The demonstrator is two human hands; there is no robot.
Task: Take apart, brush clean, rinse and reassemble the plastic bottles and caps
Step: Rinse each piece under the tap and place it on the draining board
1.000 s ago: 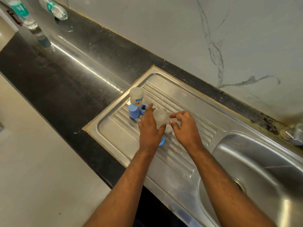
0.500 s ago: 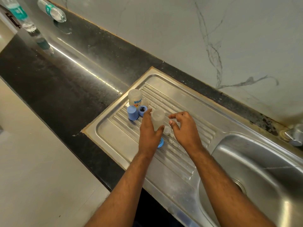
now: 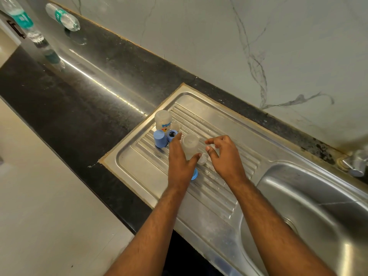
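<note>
Blue cap [image 3: 160,140], ribbed steel drainboard [image 3: 219,188], black counter [image 3: 79,100].

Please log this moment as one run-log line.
left hand: grips clear bottle | right hand: beside it, holding nothing | place: drainboard

Two small clear bottles are on the draining board [image 3: 229,124]: one with a printed label [image 3: 162,119] and one plain [image 3: 190,145]. Three blue pieces show there: a tall cap [image 3: 160,140], a ring [image 3: 172,134] and a piece partly hidden under a wrist [image 3: 194,174]. Two small clear caps [image 3: 202,158] [image 3: 175,125] sit nearby. Two water bottles [image 3: 62,16] [image 3: 21,18] stand on the counter [image 3: 79,92]. Two hands [image 3: 182,160] [image 3: 225,154] are in view.
</note>
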